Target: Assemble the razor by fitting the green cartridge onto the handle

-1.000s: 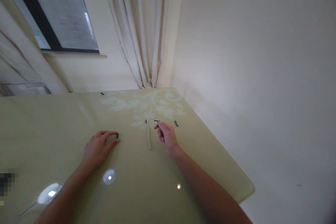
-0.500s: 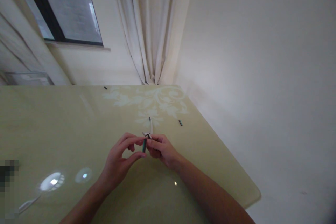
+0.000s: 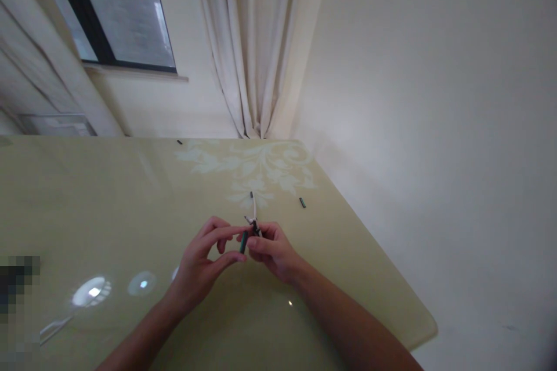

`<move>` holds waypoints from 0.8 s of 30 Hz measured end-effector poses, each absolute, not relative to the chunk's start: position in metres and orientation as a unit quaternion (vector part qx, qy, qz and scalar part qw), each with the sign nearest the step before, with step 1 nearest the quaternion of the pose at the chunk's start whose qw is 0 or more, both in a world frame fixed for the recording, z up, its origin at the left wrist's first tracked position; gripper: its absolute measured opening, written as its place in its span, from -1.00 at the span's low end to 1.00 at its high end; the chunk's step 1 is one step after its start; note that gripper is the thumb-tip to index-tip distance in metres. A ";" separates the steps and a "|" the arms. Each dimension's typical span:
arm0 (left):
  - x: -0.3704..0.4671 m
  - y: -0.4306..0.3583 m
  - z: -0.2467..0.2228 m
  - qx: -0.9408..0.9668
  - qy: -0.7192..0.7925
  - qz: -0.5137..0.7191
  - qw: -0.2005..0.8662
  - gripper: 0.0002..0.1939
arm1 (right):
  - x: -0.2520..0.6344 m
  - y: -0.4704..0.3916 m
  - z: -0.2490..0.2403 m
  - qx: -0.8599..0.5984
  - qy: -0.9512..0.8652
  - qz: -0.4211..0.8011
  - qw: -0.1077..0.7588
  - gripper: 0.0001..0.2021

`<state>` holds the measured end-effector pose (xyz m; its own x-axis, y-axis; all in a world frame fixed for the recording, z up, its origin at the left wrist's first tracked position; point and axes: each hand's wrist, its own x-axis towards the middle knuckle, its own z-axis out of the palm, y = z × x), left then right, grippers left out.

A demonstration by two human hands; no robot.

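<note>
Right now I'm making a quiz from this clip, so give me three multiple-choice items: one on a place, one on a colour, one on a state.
1. Where does the loose dark cap lie? A on the windowsill; B on the table right of the hands; C on the floor.
2. What colour is the table? A pale green; B red; C black.
3. What is the left hand doing? A lying flat; B pinching a small dark piece next to the right hand; C gripping the curtain.

B: it rests on the tabletop. A: the glossy top shows it. B: the fingers close on it.

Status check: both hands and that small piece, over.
Left hand and right hand together over table, pinching small dark piece. White stick just beyond. Nothing between.
</note>
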<state>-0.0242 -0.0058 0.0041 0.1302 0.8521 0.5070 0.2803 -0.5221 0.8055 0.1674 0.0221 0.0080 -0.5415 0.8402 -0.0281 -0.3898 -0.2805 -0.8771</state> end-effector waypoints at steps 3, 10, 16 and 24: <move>-0.024 -0.007 0.005 0.697 0.407 0.519 0.282 -0.65 | 0.167 0.021 0.010 -0.266 -0.462 0.737 0.416 -0.69; -0.025 -0.004 0.007 0.646 0.429 0.515 0.365 -0.56 | 0.171 0.023 0.009 -0.318 -0.524 0.656 0.441 -0.67; -0.024 -0.005 0.014 0.551 0.507 0.426 0.508 -0.45 | 0.181 0.020 0.016 -0.348 -0.708 0.405 0.462 -0.83; -0.023 -0.007 0.011 0.498 0.484 0.387 0.607 -0.47 | 0.187 0.020 0.005 -0.281 -0.831 0.228 0.424 -0.72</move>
